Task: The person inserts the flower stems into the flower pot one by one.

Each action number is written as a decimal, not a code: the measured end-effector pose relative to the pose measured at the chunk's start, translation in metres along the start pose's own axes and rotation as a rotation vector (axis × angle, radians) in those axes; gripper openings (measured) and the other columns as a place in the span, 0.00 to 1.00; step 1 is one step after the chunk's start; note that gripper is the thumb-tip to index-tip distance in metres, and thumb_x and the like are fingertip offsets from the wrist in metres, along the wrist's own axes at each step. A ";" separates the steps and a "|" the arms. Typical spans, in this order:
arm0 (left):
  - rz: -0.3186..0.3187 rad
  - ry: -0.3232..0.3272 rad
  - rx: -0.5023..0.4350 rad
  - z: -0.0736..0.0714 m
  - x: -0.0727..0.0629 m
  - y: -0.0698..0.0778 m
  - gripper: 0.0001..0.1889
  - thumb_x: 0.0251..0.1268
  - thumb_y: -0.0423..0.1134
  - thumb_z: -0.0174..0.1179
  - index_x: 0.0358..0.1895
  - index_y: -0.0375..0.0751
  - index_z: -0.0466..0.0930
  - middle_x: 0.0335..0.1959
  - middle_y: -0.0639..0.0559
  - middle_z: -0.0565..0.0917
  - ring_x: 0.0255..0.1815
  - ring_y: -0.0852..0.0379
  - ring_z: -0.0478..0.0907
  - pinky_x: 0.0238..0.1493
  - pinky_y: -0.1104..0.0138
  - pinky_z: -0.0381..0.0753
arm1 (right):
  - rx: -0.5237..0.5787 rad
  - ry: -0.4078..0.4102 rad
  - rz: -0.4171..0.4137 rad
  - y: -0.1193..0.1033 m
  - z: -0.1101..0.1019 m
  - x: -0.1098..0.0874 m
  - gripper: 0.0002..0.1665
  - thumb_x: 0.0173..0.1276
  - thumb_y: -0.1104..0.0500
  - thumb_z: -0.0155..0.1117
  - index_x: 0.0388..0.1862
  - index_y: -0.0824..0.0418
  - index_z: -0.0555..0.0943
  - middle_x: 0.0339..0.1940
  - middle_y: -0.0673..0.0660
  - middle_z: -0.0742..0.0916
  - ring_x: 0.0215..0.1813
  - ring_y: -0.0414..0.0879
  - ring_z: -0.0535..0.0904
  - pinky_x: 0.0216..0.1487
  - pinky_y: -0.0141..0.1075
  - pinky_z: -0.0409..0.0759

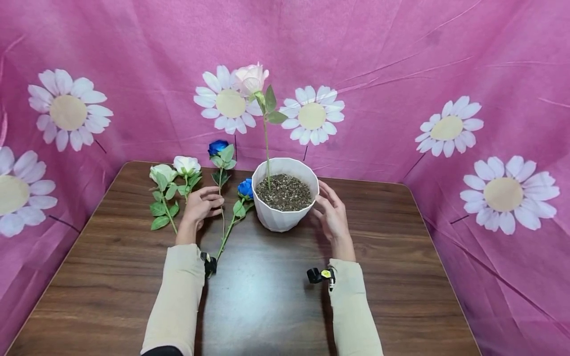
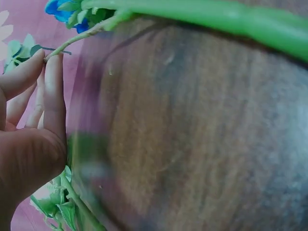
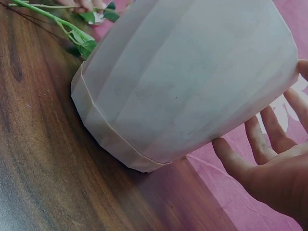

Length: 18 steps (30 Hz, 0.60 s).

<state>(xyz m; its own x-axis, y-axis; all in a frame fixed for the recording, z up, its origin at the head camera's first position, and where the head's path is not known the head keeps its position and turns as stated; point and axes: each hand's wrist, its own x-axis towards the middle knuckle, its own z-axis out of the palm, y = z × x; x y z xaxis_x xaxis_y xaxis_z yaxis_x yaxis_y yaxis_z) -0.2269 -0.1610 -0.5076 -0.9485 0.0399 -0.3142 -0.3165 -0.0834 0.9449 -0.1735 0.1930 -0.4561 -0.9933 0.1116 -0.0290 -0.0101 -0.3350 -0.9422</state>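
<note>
My left hand pinches the thin stem of a blue rose between thumb and fingertips, left of the pot. The flower stands up above the hand, and the stem's lower end points toward me. My right hand rests its spread fingertips against the right side of a white faceted pot. In the right wrist view those fingers lie along the pot wall. Dark, grainy soil fills the pot. A pale pink rose stands upright in it, near the left rim.
A second blue rose lies on the wooden table between the left hand and the pot. Two white roses, one greenish and one whiter, lie at the back left. A pink daisy-print cloth hangs behind the table.
</note>
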 end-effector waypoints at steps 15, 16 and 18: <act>0.143 0.100 -0.454 0.006 -0.005 0.020 0.19 0.63 0.13 0.59 0.52 0.34 0.78 0.28 0.49 0.85 0.31 0.55 0.86 0.34 0.63 0.89 | 0.013 0.009 0.017 -0.001 0.001 0.001 0.30 0.74 0.70 0.53 0.75 0.67 0.67 0.70 0.62 0.74 0.61 0.57 0.75 0.64 0.56 0.76; 0.154 0.109 -0.481 0.006 -0.005 0.022 0.18 0.62 0.13 0.59 0.51 0.34 0.78 0.27 0.49 0.85 0.30 0.55 0.86 0.33 0.62 0.89 | 0.012 0.008 0.018 -0.001 0.000 0.001 0.30 0.75 0.70 0.53 0.75 0.67 0.67 0.70 0.63 0.74 0.61 0.56 0.76 0.64 0.56 0.76; 0.179 0.127 -0.515 0.007 -0.006 0.024 0.18 0.62 0.12 0.59 0.50 0.33 0.79 0.27 0.47 0.85 0.28 0.54 0.86 0.33 0.62 0.89 | 0.011 0.002 0.019 -0.001 0.000 0.000 0.30 0.75 0.70 0.52 0.75 0.68 0.66 0.70 0.63 0.73 0.60 0.56 0.76 0.63 0.54 0.77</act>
<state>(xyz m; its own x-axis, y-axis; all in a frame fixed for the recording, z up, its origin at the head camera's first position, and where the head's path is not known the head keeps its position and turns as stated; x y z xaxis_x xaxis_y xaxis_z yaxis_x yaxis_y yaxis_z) -0.2290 -0.1560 -0.4820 -0.9718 -0.1368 -0.1918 -0.0853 -0.5548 0.8276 -0.1738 0.1933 -0.4552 -0.9931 0.1073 -0.0478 0.0076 -0.3475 -0.9376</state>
